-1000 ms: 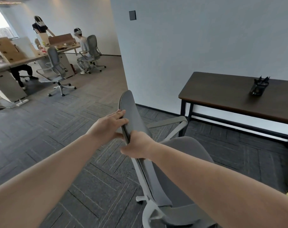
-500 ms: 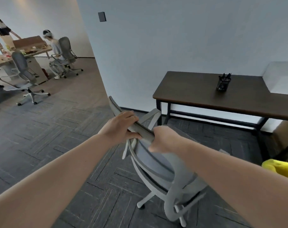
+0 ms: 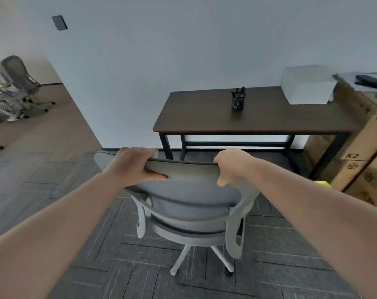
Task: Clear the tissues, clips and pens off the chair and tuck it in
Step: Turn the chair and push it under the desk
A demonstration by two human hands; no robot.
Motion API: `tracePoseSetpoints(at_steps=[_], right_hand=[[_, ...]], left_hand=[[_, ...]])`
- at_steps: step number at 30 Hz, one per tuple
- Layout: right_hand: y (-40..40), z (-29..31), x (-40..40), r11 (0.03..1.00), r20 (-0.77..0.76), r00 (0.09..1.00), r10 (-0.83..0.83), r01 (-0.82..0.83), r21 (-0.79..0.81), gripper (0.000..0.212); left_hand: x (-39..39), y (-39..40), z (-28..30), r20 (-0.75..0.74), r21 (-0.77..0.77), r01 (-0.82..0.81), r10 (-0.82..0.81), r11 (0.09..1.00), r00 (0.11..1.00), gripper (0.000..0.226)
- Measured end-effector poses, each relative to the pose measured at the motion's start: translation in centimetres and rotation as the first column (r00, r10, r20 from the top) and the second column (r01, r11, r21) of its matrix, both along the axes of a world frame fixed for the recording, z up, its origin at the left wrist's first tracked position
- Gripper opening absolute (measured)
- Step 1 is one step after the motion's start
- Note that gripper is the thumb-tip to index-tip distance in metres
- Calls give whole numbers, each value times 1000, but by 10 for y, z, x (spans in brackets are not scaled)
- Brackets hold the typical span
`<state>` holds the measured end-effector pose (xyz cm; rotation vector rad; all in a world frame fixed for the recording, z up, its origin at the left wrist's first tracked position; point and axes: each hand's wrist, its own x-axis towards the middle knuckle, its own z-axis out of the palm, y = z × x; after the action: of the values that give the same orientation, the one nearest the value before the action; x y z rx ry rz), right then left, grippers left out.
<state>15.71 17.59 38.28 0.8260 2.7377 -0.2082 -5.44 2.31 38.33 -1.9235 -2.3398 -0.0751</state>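
Head view — left hand (image 3: 133, 164) and right hand (image 3: 233, 166) clamp the chair (image 3: 189, 197) backrest's top edge, arms outstretched — bare carpet (image 3: 54, 182) separates it from the surface (image 3: 205, 117).

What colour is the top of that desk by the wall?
Dark brown, on black legs; the desk shows clearly in the head view.

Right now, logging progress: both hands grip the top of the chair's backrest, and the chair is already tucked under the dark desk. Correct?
Not quite. The head view shows both hands, left hand and right hand, gripping the chair backrest, but it stands short of the dark desk, not tucked under.
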Motion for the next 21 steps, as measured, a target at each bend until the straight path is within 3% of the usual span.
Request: tracePoseSetpoints(at_steps=[10,16,21], right_hand=[[64,0,69,986,-2,989,-145,145,87,34],[106,-9,113,948,-134,944,-302,312,59,46],[151,-11,151,914,-216,898,-384,403,49,42]], left_hand=[[64,74,-16,-60,138,29,-21,990,998,63],[94,137,-19,-45,192,87,-80,977,996,62],[132,187,-18,-46,206,111,-104,972,994,60]])
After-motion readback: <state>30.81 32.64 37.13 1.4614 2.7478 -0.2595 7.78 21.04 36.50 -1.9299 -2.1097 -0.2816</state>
